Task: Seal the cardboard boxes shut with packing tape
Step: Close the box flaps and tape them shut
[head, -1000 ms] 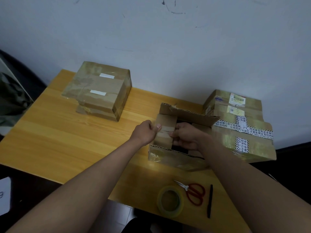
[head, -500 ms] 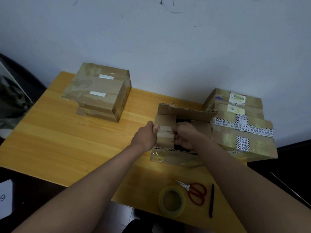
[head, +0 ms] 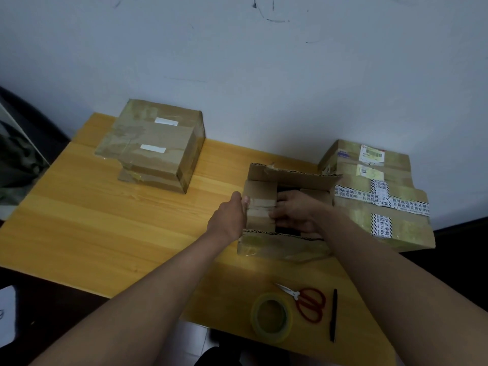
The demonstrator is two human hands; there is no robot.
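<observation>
An open cardboard box (head: 280,241) sits mid-table, its far flap (head: 290,178) raised and its left flap (head: 260,207) folded inward. My left hand (head: 232,220) grips the left flap's outer edge, thumb on top. Inside the opening, my right hand (head: 295,215) pinches the same flap's inner edge, over something dark. A roll of clear packing tape (head: 272,317) lies near the table's front edge.
Red-handled scissors (head: 309,303) and a black pen (head: 334,314) lie right of the tape. A taped stack of boxes (head: 153,146) stands at the back left. Taped boxes with printed tape (head: 380,204) are against the open box's right side. The wooden table (head: 105,228) meets the wall.
The left flap has been pressed down flatter into the box. My right hand has sunk deeper into the opening, and the far flap has tipped lower.
</observation>
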